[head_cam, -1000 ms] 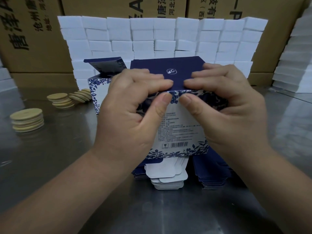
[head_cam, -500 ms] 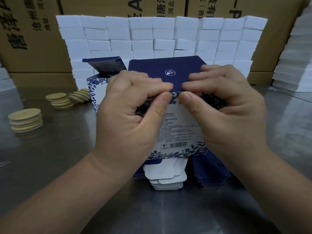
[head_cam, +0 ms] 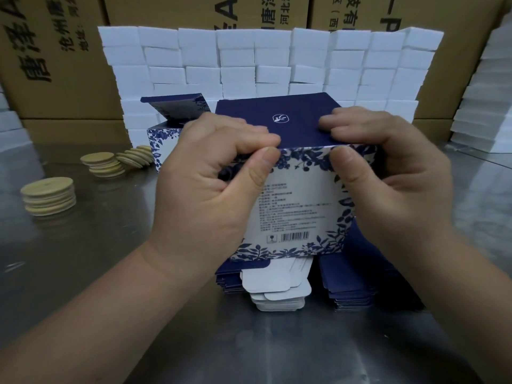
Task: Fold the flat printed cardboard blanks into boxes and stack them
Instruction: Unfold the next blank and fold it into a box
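Both hands hold a blue-and-white printed box in the middle, its dark blue lid panel with a small white logo lying flat on top. My left hand grips the box's left side, thumb on the white front face and fingers curled over the lid. My right hand grips the right side the same way. Under the box lies a pile of flat blanks, dark blue with white tabs. Behind on the left stands another folded box with its lid flap raised.
The work surface is a shiny metal table. Stacks of round wooden discs sit at the left. A wall of white foam blocks rises behind, with brown printed cartons further back and more white stacks at the right edge.
My thumbs and fingers have slid apart along the lid's front edge toward the box's two corners. The lid now lies flat on the box.
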